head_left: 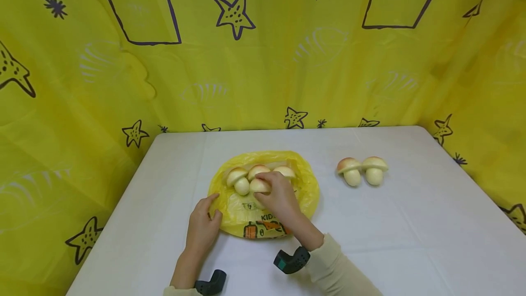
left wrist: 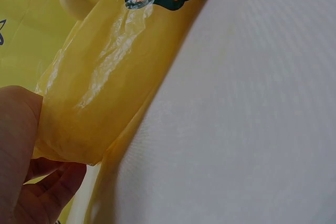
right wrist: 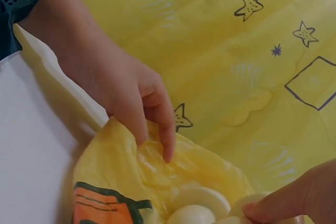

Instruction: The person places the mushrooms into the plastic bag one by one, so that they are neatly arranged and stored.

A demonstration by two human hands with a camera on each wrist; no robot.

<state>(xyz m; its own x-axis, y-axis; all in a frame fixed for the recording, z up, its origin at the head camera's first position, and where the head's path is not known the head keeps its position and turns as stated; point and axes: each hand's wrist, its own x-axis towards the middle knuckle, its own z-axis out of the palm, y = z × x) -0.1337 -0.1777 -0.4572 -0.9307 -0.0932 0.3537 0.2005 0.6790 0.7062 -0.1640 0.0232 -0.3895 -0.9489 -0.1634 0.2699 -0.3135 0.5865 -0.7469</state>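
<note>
Yellow drapes (head_left: 267, 76) behind, left hand (head_left: 202, 224) grips bag (head_left: 311, 186) rim, right hand (head_left: 282, 198) one mushroom (head_left: 260, 186) inside; head view alone shows two mushrooms (head_left: 367, 166) outside.

Right grip (head_left: 280, 196) pinches mushroom (head_left: 260, 186) (yellow bag (head_left: 310, 195) below).

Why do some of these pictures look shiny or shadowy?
Left wrist view: white glare streaks the yellow bag, and faint banding crosses the white tablecloth; right wrist view: dimmer overall, with a soft shadow on the tablecloth beside the left hand; head view: fairly even light, with a soft shadow under the right sleeve.
</note>
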